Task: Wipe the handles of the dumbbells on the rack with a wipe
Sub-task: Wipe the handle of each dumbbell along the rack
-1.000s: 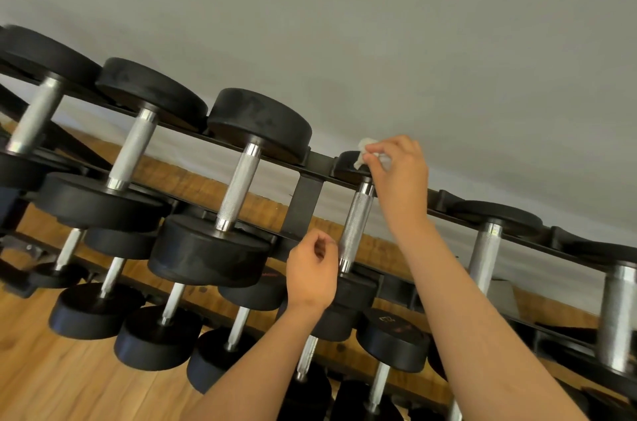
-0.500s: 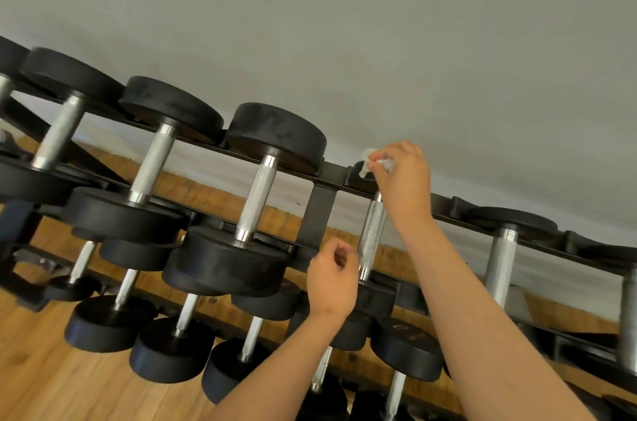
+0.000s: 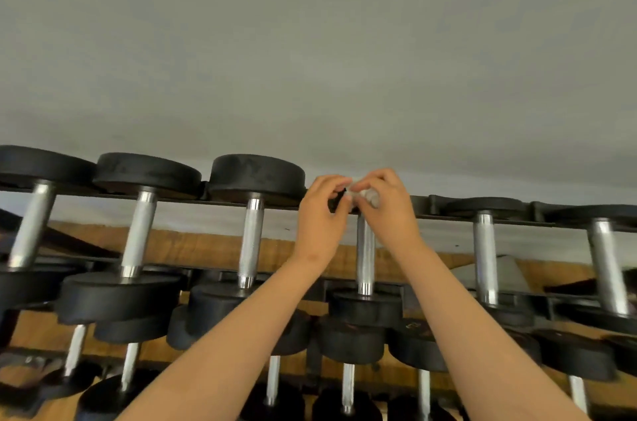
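**Wipe's all bunched up at the far end of the bar**

Both hands are up at the far end of one knurled silver steel handle (image 3: pixel 365 255). It belongs to a black rubber-headed dumbbell (image 3: pixel 365 308) in the top row of the black metal rack (image 3: pixel 420 208). The small crumpled white wipe (image 3: pixel 362 192) sits right between the fingertips. The left hand (image 3: pixel 322 220) has its fingers curled, pinching one side of it, and the right hand (image 3: pixel 387 210) is curled over pinching the other. From under the fingertips the bar runs bare down to the near head.

It's a bit mushy up there, so I can't say whether the wipe is already wrapped round the bar or just being spread out above it.

Handling, my guess: the wipe is light, limp and probably damp. Drag it by a corner and it'll wad up or snag on the knurling. Better to open it flat, wrap it round the bar just below the fingertips, close thumb and fingers round it, then slide toward the near head with a twist.

The dumbbell looks heavy and sits in its cradle, so it shouldn't roll. The neighbouring steel handles (image 3: pixel 251 241) stand out to either side of the knuckles.
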Motion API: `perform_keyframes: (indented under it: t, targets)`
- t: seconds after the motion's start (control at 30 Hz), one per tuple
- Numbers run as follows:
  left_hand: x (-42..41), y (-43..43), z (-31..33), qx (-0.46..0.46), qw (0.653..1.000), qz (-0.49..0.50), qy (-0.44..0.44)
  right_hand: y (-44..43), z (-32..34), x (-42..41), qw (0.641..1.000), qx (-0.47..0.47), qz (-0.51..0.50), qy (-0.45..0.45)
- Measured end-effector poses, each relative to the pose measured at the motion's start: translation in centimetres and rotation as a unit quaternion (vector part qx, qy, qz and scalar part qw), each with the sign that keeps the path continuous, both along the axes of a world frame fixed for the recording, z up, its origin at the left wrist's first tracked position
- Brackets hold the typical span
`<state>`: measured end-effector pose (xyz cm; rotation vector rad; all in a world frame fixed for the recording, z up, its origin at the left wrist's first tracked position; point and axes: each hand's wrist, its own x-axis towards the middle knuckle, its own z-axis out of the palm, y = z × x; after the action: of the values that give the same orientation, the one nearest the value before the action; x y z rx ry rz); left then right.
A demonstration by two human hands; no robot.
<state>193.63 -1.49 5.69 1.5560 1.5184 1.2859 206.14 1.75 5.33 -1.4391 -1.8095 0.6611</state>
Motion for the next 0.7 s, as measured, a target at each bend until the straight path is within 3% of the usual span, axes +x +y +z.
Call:
perform_keyframes:
  t: [0.17,0.33,0.43,0.6,0.7]
  targets:
    - [-0.4,2.3,-0.2,0.005,0.994,-0.083,0.066,0.1,0.8,0.4,0.999,-0.036,-0.007,0.026]
    - [-0.5,3.3,-0.3,0.046,0.981,-0.109,0.154,-3.6,0.4,-0.1,0.991,-0.046,-0.03,0.122]
    - [-0.4,3.5,-0.4,0.064,0.968,-0.135,0.2,-7.6,-1.6,-0.3,0.982,-0.047,-0.111,0.145]
    - [-0.7,3.5,-1.0,0.057,0.973,-0.139,0.174,-12.2,-6.1,-1.8,0.96,-0.085,-0.249,0.095]
    - [-1.3,3.5,-1.6,0.033,0.988,-0.111,0.1,-13.5,-7.6,-2.8,0.958,-0.052,-0.282,-0.008]
